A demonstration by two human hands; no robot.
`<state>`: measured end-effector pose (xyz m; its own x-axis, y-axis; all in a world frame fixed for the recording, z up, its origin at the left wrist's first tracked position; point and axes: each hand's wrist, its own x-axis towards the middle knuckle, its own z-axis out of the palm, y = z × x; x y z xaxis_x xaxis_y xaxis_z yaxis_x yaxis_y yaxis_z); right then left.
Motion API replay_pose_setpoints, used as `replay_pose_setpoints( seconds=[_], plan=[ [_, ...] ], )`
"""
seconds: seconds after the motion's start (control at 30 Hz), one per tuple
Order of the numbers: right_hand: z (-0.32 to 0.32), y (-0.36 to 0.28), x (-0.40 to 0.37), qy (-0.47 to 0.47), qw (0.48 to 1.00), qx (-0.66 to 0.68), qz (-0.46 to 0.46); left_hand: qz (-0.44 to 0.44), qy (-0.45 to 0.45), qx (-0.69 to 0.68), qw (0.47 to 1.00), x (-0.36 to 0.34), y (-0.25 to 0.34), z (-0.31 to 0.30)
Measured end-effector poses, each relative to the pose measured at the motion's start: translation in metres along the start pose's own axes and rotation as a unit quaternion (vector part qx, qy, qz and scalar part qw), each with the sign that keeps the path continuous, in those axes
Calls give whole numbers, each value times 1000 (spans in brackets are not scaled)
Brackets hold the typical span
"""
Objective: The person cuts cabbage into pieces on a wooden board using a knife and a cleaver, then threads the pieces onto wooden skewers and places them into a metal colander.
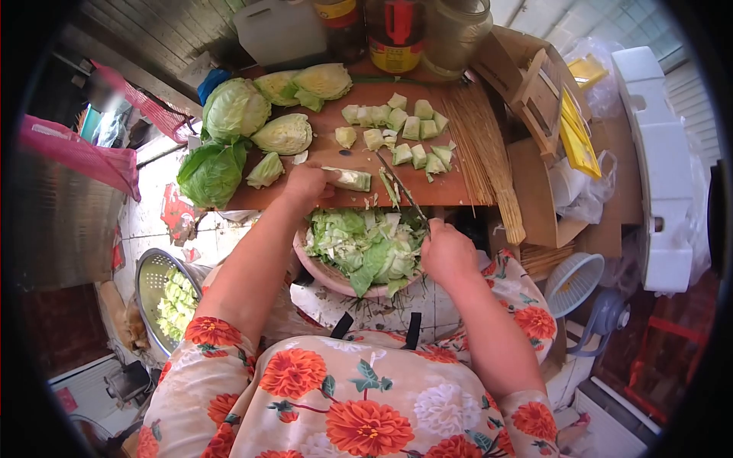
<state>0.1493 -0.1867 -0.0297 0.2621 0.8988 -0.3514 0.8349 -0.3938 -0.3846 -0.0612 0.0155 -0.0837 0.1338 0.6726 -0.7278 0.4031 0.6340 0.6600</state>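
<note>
Cabbage wedge [353, 180] sits pinned under the curled left hand [305, 185], steadied for the knife [401, 189] clenched in the right hand [447, 250].

Cramped kitchen, cabbage-strewn cutting board [427, 191], oil jugs [395, 34], colander [153, 282]

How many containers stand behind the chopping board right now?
4, in a row behind the board: white jug at left, dark bottle, yellow-labelled bottle, clear jar at right. Others may lie beyond the frame.
</note>
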Motion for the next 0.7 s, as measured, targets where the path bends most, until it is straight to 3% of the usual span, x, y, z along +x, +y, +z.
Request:
replay_pose_setpoints(
  seconds=[0.1,0.2,0.27,0.37,0.47,0.63,0.7],
  plan=[
    [-5,2,-1,-13,999,-48,-18,10,57,-74,996,-5,1,-4],
    [-15,9,-7,-46,995,-70,-61,4,42,-43,998,-14,6,-6],
    [-25,15,-14,-71,991,-76,-87,-12,17,87,996,-31,20,-8],
    [-38,19,-24,-130,980,-64,-133,-34,2,82,996,-15,11,-13],
    [-43,18,-29,-105,988,-13,-112,-14,-67,43,997,-14,5,1],
    [-38,9,-27,14,993,112,-38,32,-70,60,995,-22,-9,53],
    [-31,7,-27,15,994,107,-29,61,-55,60,995,-28,-9,66]
  ],
)
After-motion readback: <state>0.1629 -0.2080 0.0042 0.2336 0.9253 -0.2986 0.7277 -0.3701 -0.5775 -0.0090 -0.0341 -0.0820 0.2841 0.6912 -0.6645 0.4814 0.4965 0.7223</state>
